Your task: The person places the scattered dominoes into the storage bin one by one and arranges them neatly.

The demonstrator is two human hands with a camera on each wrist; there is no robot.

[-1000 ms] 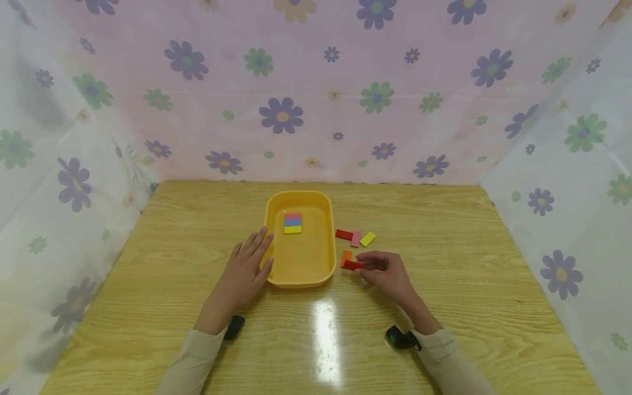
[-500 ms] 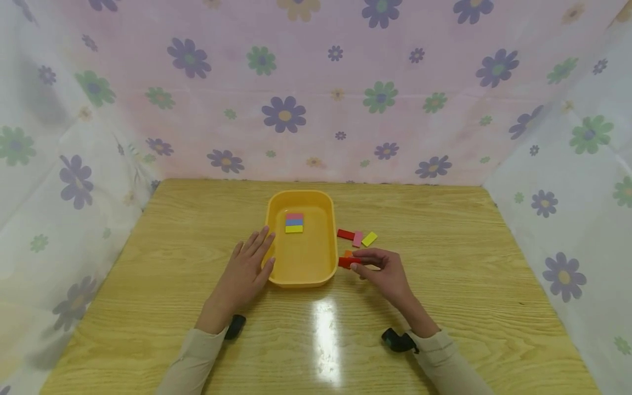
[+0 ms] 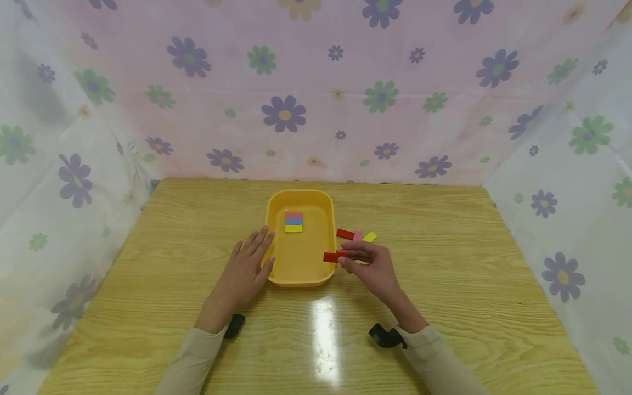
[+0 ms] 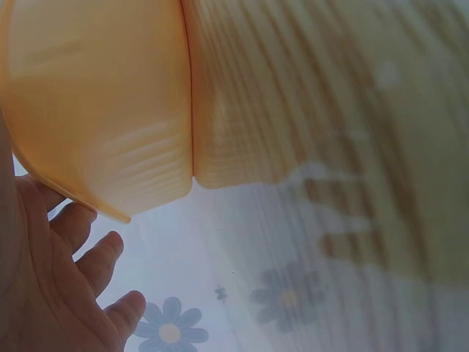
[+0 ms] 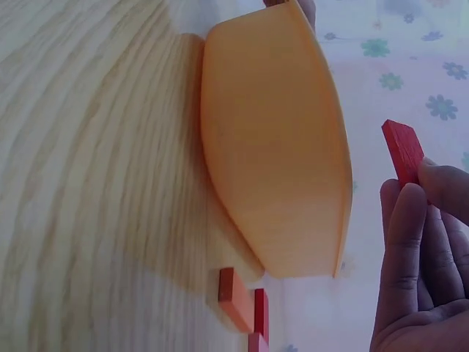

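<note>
A small red block (image 3: 332,257) is pinched between the thumb and fingers of my right hand (image 3: 370,266), above the right rim of the yellow tray (image 3: 301,282). The right wrist view shows that same red block (image 5: 403,150) held up above the tray's wall (image 5: 275,139). My left hand (image 3: 242,274) rests with spread, straight fingers on the tray's left rim; in the left wrist view its fingertips (image 4: 99,260) lie along that rim. Inside the tray, pink, blue and yellow blocks (image 3: 293,222) sit side by side in a neat stack-like row.
Right of the tray lie another red block (image 3: 345,234), a pink block (image 3: 357,236) and a yellow block (image 3: 370,237). An orange block (image 5: 236,299) lies near them, hidden by my right hand in the head view. Flowered cloth (image 3: 316,137) walls surround the wooden table (image 3: 444,247).
My right hand has lifted the red block from beside the orange block and carried it left and up to the tray's right rim. The left hand has stayed in place.
</note>
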